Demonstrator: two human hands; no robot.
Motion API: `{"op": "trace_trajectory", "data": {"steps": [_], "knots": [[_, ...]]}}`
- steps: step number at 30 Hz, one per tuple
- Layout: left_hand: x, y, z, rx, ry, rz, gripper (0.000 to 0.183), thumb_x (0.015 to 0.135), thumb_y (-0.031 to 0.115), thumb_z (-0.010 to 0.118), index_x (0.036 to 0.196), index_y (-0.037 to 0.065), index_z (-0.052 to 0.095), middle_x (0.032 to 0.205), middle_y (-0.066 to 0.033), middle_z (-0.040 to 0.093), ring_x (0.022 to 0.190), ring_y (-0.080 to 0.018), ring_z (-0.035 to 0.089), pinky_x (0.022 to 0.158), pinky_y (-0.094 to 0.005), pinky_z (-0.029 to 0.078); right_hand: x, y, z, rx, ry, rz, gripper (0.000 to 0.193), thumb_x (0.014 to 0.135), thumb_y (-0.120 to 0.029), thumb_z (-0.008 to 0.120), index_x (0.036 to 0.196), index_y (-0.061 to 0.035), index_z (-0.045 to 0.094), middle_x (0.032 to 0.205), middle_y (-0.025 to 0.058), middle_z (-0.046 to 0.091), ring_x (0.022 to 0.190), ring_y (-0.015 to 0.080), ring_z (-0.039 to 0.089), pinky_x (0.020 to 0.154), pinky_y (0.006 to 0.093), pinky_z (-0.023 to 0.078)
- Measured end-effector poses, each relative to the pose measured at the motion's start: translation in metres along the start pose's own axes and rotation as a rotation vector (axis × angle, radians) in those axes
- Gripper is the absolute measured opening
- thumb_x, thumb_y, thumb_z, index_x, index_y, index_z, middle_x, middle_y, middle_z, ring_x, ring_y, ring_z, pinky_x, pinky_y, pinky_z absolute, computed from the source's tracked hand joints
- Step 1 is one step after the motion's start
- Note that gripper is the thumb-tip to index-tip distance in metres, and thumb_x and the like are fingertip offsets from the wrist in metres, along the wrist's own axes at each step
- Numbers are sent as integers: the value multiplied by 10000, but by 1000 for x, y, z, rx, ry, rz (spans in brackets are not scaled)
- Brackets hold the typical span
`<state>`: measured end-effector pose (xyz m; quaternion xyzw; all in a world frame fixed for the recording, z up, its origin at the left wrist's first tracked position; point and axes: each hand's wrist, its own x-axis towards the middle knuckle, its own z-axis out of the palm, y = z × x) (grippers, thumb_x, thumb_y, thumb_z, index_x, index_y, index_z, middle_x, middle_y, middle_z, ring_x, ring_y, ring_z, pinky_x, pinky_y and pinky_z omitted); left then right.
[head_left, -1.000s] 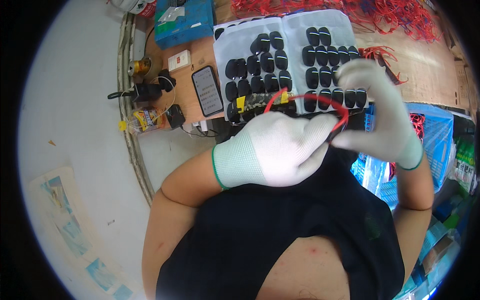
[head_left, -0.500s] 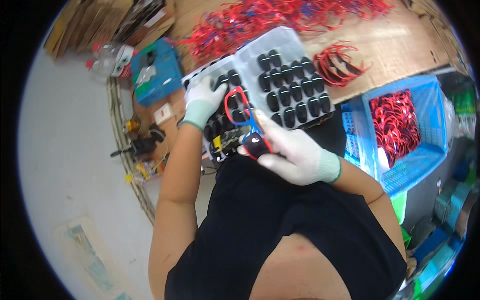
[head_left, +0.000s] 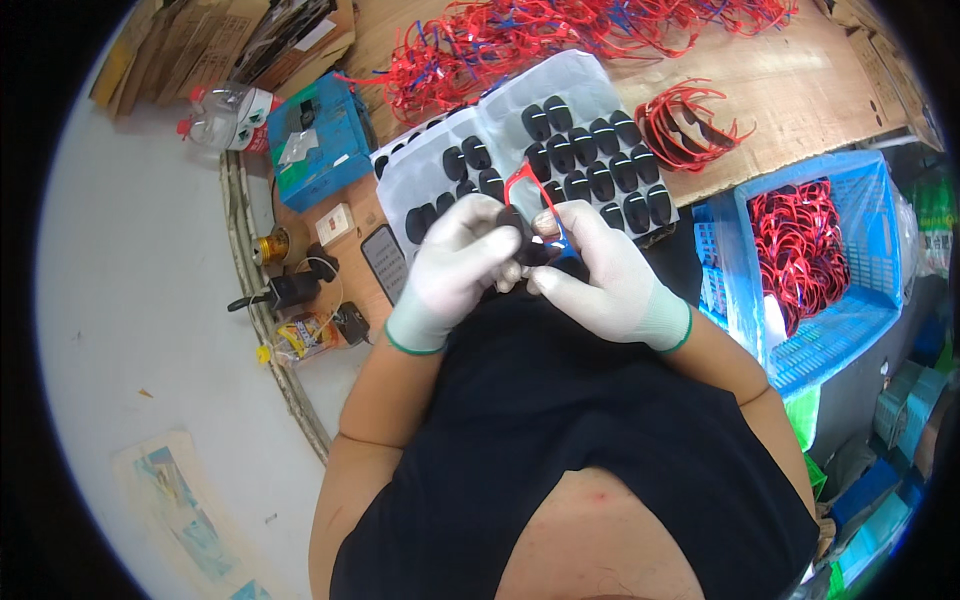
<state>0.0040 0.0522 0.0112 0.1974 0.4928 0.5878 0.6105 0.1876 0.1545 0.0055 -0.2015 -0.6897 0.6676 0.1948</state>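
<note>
White gloves cover both hands, which meet close together in front of my chest. My right hand (head_left: 605,282) grips a red and blue glasses frame (head_left: 519,173), with one rim sticking up above the fingers. Between the thumb and fingers of my left hand (head_left: 455,262) is a dark lens (head_left: 513,222), held against the frame. The gloved fingers hide how lens and rim touch. Just beyond the hands lies a white sheet (head_left: 565,80) bearing rows of dark lenses (head_left: 600,178).
A tangled heap of red and blue frames (head_left: 450,60) spans the far table. Glasses with dark lenses (head_left: 690,125) stand stacked at right, near a blue basket (head_left: 870,300) of red glasses. Leftward are a blue box (head_left: 345,165), plastic bottle (head_left: 215,125) and phone-like slab (head_left: 382,255).
My left hand has come back from the lens sheet to the glasses frame, bringing a dark lens. The right hand has stayed nearly in place, with the frame tilted differently.
</note>
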Motion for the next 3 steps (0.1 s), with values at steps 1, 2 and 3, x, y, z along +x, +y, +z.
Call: {"op": "trace_trajectory", "data": {"steps": [1, 2, 3], "knots": [[0, -2, 0, 18, -9, -4, 195, 961, 94, 655, 1117, 45, 549, 874, -55, 637, 661, -114, 614, 567, -230, 466, 2, -1, 2, -73, 17, 3, 264, 908, -52, 611, 1148, -11, 506, 964, 124, 695, 851, 199, 711, 785, 329, 548], [-2, -3, 2, 7, -6, 12, 194, 963, 100, 655, 1115, 40, 549, 875, -57, 637, 670, -113, 615, 572, -229, 466, 3, -1, 3, -145, 34, 5, 239, 916, -73, 624, 1123, -11, 522, 960, 129, 694, 854, 203, 713, 782, 327, 548], [-3, -4, 3, -6, -8, 24, 194, 964, 105, 654, 1112, 36, 548, 877, -60, 637, 680, -112, 616, 577, -229, 465, 3, -1, 4, -146, 28, 4, 239, 916, -73, 624, 1123, -11, 522, 960, 129, 694, 854, 203, 713, 782, 327, 548]]}}
